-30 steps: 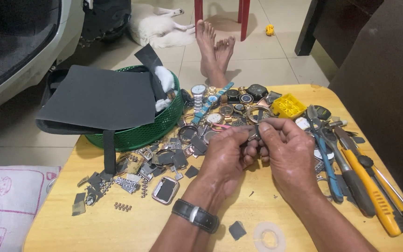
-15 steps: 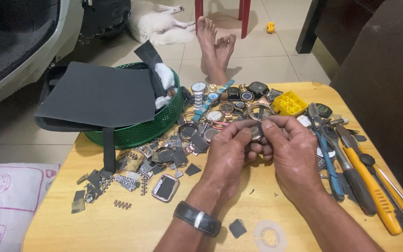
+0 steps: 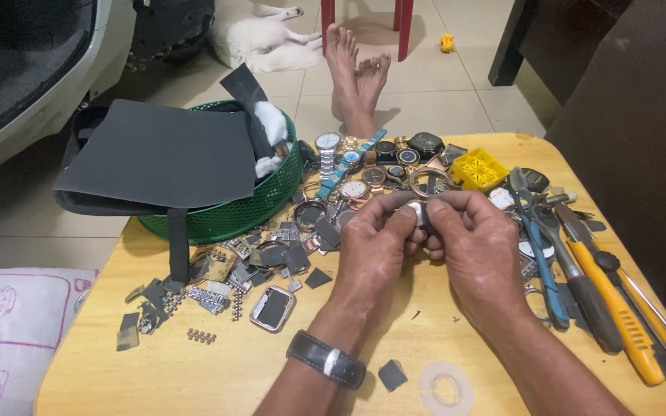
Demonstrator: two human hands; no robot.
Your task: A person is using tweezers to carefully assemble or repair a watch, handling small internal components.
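Left hand (image 3: 375, 250): pinches a small metal watch part (image 3: 423, 213), centre frame.
Right hand (image 3: 475, 246): pinches the same part.

Bare hands (image 3: 425, 246) and forearms, sleeveless, a dark-strapped wristwatch (image 3: 326, 359) with a silver buckle on the left wrist.

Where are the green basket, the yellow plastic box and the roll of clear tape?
green basket (image 3: 229, 218), head view, on its mesh front wall.
yellow plastic box (image 3: 478, 169), head view, on its gridded top.
roll of clear tape (image 3: 446, 386), head view, on the ring's lower rim.
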